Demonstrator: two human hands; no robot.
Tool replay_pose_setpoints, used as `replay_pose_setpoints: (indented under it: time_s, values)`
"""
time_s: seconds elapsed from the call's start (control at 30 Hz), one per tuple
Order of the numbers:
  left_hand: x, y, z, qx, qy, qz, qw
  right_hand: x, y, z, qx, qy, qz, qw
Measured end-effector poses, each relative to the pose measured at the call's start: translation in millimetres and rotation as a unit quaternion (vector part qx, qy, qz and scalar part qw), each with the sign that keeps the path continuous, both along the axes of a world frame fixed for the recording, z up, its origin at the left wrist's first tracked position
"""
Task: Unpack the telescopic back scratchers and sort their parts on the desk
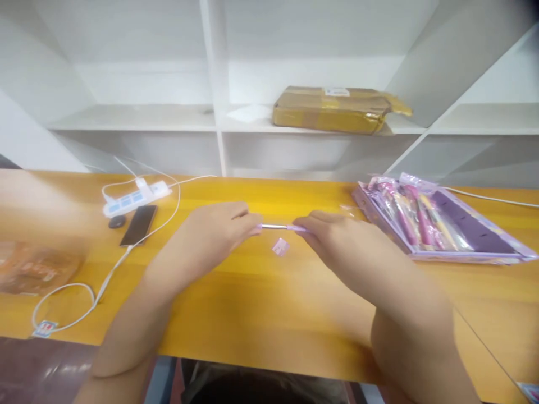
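Observation:
A slim purple-and-silver stick (274,226) is held level between my two hands, above the wooden table. Its bare silver middle shows, with purple at either end; the rest is hidden in my fingers, and its exact kind cannot be made out. My left hand (223,230) is closed in a pinch round the left end. At the right end, my right hand (330,233) grips the purple part between thumb and fingers. Just below the stick, a small pink-and-white packet or label (280,247) lies on the table.
At right sits a purple tray (467,257) with several plastic-wrapped pink, purple and yellow sticks (415,219). To the left are a white power strip (137,198), a phone (138,225), a white cable (110,275) and an orange bag (36,266). A cardboard box (332,109) rests on the shelf.

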State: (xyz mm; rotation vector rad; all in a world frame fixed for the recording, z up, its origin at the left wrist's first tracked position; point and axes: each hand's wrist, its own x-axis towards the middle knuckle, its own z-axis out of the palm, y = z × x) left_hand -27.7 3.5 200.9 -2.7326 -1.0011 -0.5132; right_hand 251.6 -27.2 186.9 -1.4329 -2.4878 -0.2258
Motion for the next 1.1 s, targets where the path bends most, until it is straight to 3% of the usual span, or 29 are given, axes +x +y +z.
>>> replay_pose_setpoints:
  time_s: [0.1,0.2,0.53,0.7,1.1]
  values:
    - [-4.4,-11.2,16.6,0.020,-0.035,-0.009,0.999,2.5,-6.8,17.3,0.020,0.055,0.022,0.998]
    - [-9.2,-15.2,19.4,0.055,-0.059,-0.023,0.997,4.4,-7.7,23.1,0.033,0.089,0.046,0.994]
    - [10.4,-17.4,6.8,0.155,-0.080,-0.049,0.983,3.6,-0.4,21.0,0.097,0.089,0.139,0.981]
    - [17.9,-18.7,-1.5,0.145,-0.077,-0.068,0.984,-11.3,1.8,11.9,0.136,0.092,0.186,0.969]
    - [13.5,-3.4,-7.3,0.147,-0.096,-0.042,0.983,-15.6,15.6,2.2,0.147,0.126,0.178,0.965]
